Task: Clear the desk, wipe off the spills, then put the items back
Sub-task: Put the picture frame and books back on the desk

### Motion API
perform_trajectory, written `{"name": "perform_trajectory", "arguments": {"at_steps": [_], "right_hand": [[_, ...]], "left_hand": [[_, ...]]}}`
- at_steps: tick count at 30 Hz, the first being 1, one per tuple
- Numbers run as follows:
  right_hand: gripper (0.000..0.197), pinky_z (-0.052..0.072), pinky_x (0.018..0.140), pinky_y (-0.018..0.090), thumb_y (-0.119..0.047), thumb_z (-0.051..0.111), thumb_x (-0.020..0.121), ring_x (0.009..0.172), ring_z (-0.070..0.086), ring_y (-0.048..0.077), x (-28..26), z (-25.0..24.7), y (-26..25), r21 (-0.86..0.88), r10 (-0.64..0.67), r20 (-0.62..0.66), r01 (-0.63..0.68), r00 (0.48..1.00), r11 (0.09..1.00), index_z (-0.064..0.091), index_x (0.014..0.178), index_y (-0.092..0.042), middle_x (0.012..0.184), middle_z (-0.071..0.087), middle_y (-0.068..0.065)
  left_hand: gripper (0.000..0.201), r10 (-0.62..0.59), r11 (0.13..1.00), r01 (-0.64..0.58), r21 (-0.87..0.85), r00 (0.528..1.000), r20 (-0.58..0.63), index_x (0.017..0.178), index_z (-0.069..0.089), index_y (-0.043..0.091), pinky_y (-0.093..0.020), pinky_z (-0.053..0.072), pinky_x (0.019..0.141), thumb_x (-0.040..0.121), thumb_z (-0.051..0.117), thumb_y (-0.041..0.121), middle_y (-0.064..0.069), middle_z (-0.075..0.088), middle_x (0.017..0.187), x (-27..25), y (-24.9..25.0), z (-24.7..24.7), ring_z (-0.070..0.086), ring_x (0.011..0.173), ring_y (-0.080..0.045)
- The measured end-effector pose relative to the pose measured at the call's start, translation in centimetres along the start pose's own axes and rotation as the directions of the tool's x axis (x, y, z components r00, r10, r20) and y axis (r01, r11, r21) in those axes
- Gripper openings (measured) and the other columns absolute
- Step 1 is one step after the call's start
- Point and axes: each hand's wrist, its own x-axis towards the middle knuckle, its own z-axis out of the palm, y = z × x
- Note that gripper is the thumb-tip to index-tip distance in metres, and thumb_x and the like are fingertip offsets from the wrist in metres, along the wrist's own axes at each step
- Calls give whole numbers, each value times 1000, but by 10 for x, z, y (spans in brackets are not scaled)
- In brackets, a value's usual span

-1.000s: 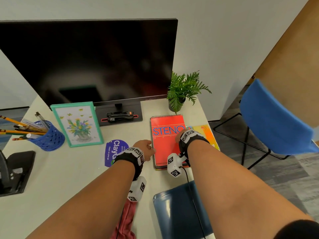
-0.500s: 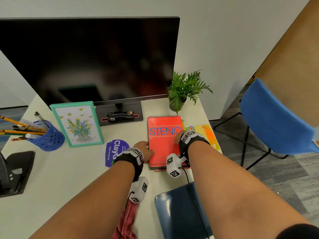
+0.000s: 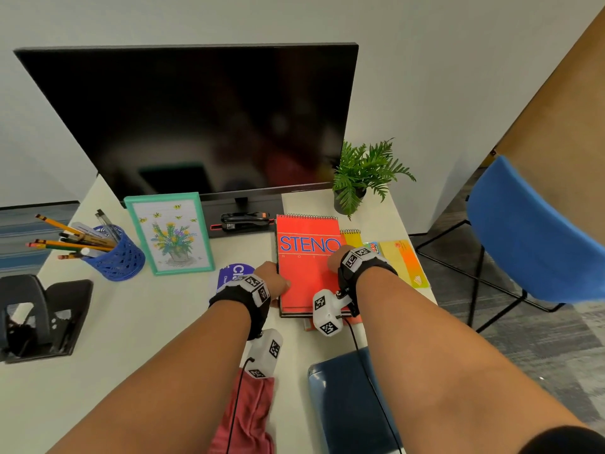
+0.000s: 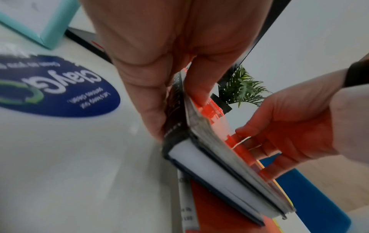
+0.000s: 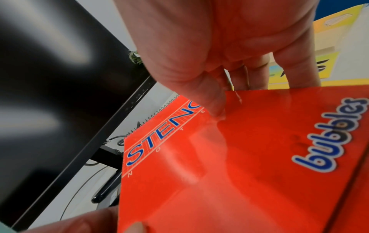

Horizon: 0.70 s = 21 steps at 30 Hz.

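Both hands are clamped on one stack of notebooks. The left hand (image 3: 273, 277) grips its left edge, thumb on the cover and fingers (image 4: 153, 119) curled under the dark spine. The right hand (image 3: 339, 257) holds the right edge the same way, thumb pressing the top cover, fingers tucked below. The top item is a red spiral-bound steno notebook (image 3: 307, 267); beneath it the left wrist view shows a thick dark-covered book (image 4: 221, 178) with white page edges, and under that an orange folder (image 5: 299, 149) printed "bubbles". The stack sits on the right part of the pale table (image 3: 140, 322), its left side tilted up off the surface.

This looks like the clearing step: the stack is being gathered for removal, and most things remain on the table, so the task seems barely begun. Whether any spill lies under the stack cannot be seen.

The next move likely calls for lifting the whole stack level with even pressure from both sides so the lower folder does not slide out, then carrying it clear of the small green potted fern (image 3: 360, 178) behind it and the yellow-orange packets (image 3: 404, 260) just beside it.

Further out are the round blue sticker (image 3: 234, 273), the teal-framed flower picture (image 3: 170, 232), the blue mesh pencil cup (image 3: 114, 253), the black monitor (image 3: 196, 119) and the red cloth (image 3: 248, 417) at the near edge, probably meant for wiping.
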Motion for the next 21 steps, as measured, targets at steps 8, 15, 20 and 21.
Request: {"name": "perform_trajectory", "arguments": {"at_steps": [8, 15, 20, 21], "right_hand": [[39, 51, 92, 41, -15, 59, 89, 114, 57, 35, -1, -20, -41, 57, -71, -47, 74, 996, 996, 54, 127, -8, 121, 56, 13], [31, 50, 95, 39, -12, 47, 92, 105, 61, 32, 17, -6, -94, 138, -129, -23, 130, 991, 982, 57, 120, -5, 126, 60, 10], [28, 54, 86, 38, -15, 48, 90, 93, 65, 29, 42, 15, -111, 106, -145, 33, 141, 989, 984, 63, 111, -7, 101, 65, 10], [31, 55, 87, 40, -19, 51, 89, 95, 65, 30, 49, 18, -111, 109, -135, 43, 129, 990, 986, 63, 116, -8, 105, 65, 11]], "left_hand": [[34, 22, 1000, -20, 21, 989, -143, 117, 49, 3, -48, 59, 77, 83, 54, 5, -17, 61, 106, -24, -14, -54, 65, 92, -36], [45, 5, 993, 14, 119, 988, -157, 124, 45, 6, -48, 55, 87, 82, 58, 11, -18, 59, 116, -39, -47, -82, 62, 103, -36], [37, -40, 990, 60, 124, 987, -158, 122, 47, 3, -45, 54, 90, 86, 57, 8, -19, 58, 119, -41, -64, -79, 60, 106, -36], [37, -41, 992, 58, 113, 988, -148, 122, 47, 4, -47, 54, 89, 86, 56, 8, -19, 59, 118, -41, -65, -77, 61, 106, -36]]}}
